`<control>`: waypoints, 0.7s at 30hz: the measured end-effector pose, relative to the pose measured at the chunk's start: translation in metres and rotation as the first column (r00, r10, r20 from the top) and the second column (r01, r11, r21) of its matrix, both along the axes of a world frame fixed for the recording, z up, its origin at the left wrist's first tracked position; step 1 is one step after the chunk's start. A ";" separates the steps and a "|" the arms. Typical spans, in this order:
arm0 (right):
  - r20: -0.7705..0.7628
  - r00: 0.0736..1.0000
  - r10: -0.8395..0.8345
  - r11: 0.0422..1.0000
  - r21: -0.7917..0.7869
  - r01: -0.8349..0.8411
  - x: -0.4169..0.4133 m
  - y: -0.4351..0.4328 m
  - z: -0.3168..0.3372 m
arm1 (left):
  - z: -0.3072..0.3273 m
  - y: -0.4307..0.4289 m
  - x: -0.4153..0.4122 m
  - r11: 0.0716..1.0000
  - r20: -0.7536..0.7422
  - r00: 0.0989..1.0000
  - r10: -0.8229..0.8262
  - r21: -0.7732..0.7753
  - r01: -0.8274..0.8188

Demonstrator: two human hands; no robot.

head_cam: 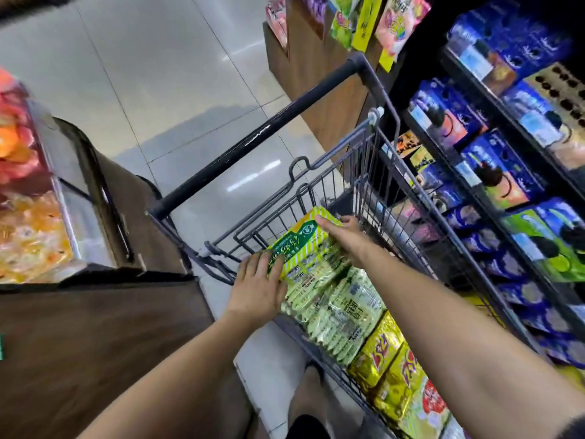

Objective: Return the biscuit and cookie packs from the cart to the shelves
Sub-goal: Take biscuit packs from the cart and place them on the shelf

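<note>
A wire shopping cart point(364, 160) stands beside the shelves point(519, 172) on the right. Inside it lie several pale green biscuit packs point(335, 305) and yellow cookie packs point(389, 369). On top sits a green and yellow striped biscuit pack point(304, 245). My left hand point(258, 286) lies flat against its near left edge, fingers straight. My right hand point(343, 237) grips its far right edge, thumb over the top and fingers curled round the side.
The shelves on the right carry blue, purple and green biscuit boxes point(493, 160). A brown counter point(95, 327) with a glass case of orange sweets point(28, 217) stands on the left. A wooden display point(313, 68) with snack bags stands beyond the cart. Tiled floor point(158, 74) lies ahead.
</note>
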State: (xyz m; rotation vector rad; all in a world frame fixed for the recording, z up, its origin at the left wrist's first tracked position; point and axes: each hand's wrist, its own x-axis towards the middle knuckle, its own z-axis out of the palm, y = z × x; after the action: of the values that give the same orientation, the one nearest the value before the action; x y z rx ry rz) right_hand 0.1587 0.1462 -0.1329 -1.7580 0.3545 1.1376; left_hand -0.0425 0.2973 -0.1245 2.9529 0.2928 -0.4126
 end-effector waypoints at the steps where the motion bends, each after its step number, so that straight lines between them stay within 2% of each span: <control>1: -0.010 0.999 -0.047 0.999 0.018 0.047 -0.005 0.002 -0.001 | 0.000 0.000 0.000 1.000 -0.009 1.000 0.003 -0.008 -0.003; 5: -0.048 0.967 -0.250 0.961 0.112 0.254 -0.031 0.006 -0.001 | 0.003 0.002 -0.001 0.999 -0.054 0.998 0.007 -0.045 -0.010; 11: -0.022 0.951 -0.307 0.943 0.128 0.307 -0.049 -0.023 0.012 | 0.023 -0.009 0.004 0.995 -0.075 0.997 0.002 -0.104 -0.010; 16: 0.079 0.927 -0.367 0.924 0.146 0.353 -0.049 -0.099 0.052 | 0.061 -0.055 0.029 0.981 0.001 1.000 -0.023 -0.194 0.023; 21: 0.145 0.888 -0.437 0.891 0.207 0.404 -0.061 -0.221 0.111 | 0.115 -0.150 0.059 0.951 0.030 0.999 -0.039 -0.305 0.046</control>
State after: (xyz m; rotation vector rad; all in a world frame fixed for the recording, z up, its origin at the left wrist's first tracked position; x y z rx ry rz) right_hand 0.0974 -0.0752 -0.0223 -1.5229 0.4822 0.6620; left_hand 0.0167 0.1476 -0.0097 2.6610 0.1469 -0.3891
